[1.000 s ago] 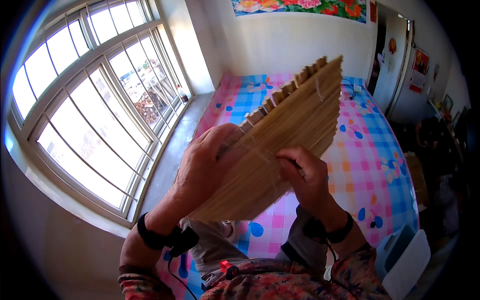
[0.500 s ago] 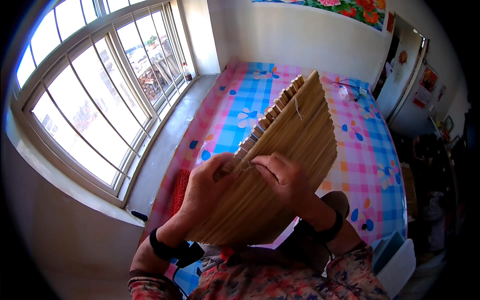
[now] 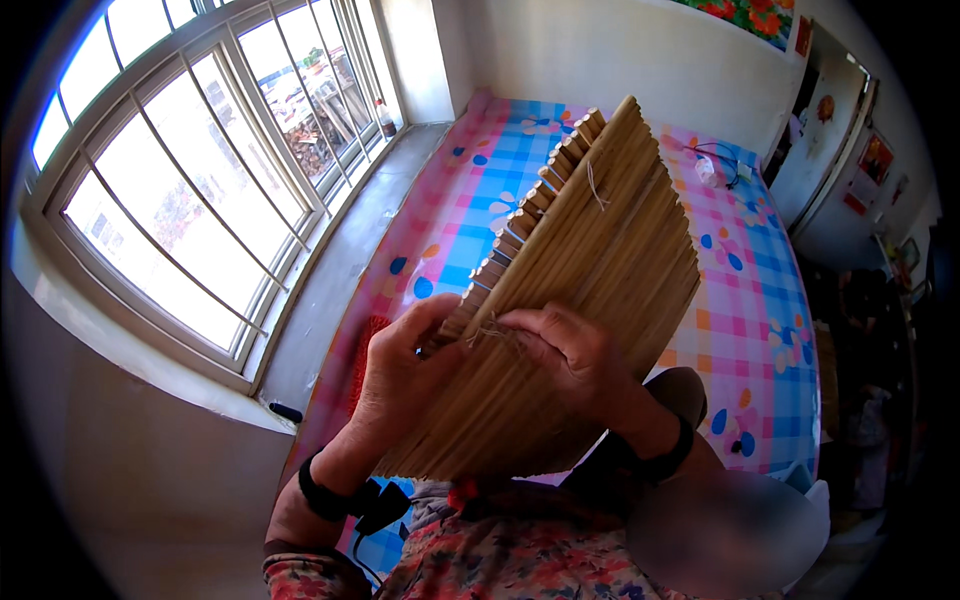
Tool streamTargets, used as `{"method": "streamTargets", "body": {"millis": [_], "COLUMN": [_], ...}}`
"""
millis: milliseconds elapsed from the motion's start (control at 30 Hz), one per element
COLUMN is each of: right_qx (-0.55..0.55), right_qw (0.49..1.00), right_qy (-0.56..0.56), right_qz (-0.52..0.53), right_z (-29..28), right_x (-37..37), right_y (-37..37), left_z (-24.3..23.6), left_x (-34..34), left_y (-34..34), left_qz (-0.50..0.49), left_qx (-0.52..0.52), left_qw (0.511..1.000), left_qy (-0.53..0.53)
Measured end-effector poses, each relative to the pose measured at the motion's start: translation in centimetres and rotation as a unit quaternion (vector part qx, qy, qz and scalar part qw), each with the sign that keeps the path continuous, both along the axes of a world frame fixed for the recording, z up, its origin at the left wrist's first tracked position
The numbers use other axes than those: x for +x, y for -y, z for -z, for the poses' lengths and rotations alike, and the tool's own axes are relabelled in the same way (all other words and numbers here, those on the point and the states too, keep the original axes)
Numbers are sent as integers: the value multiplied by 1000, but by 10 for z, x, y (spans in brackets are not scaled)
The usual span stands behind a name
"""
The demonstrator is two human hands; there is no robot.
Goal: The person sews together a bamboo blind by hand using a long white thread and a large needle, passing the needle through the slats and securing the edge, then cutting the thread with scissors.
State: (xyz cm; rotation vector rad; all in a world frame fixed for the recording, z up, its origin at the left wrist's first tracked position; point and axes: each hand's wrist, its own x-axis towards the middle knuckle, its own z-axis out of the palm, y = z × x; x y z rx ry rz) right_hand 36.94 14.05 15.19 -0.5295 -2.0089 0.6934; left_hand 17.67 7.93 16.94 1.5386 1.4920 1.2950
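A mat of many thin tan wooden sticks is held up tilted over my lap, its left edge showing round stick ends and pale bindings. My left hand is closed on that edge, thumb on the face. My right hand is closed beside it, fingertips pinching thin loose strings tied at the mat's surface; their exact hold is partly hidden. Another loose tie hangs higher on the mat.
A bed with checked pink and blue cover lies beneath. Left are a barred window and grey sill, a dark object and a red textured item. Cables lie at the far corner; a pale plastic object is lower right.
Since a second ago the mat has turned more upright and my right hand has moved left to the strings beside my left hand. Over the last half second both hands have barely moved.
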Motion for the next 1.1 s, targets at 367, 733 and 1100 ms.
{"method": "streamTargets", "body": {"millis": [367, 733, 1100], "right_qx": [44, 79, 26], "right_qw": [998, 994, 997], "right_qy": [17, 42, 60], "right_qz": [47, 60, 38], "right_z": [-3, -8, -18], "right_x": [5, 11, 17], "right_y": [8, 14, 20], "left_z": [-4, 3, 2], "left_x": [9, 14, 17], "left_y": [5, 7, 10], "left_qz": [27, 12, 20], "left_qx": [-8, 46, 41], "left_qw": [999, 999, 999], "left_qy": [-30, -16, -10]}}
